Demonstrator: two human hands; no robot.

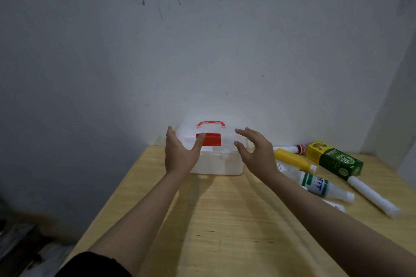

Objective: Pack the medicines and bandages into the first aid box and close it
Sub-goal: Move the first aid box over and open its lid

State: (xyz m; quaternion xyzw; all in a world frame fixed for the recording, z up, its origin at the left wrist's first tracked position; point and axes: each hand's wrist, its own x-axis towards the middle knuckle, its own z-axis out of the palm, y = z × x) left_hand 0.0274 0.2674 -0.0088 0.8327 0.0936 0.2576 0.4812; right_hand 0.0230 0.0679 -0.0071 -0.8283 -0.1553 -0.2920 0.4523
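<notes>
while lid sits closed, translucent white first aid box (216, 164) shows red handle, latch; hands (180, 155) spread, holding nothing.

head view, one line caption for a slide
Both open hands, left and right, reach for the closed first aid box.

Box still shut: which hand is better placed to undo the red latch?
Probably left. The left hand has its thumb right by the red latch on the first aid box; the right hand hovers further right.
</notes>
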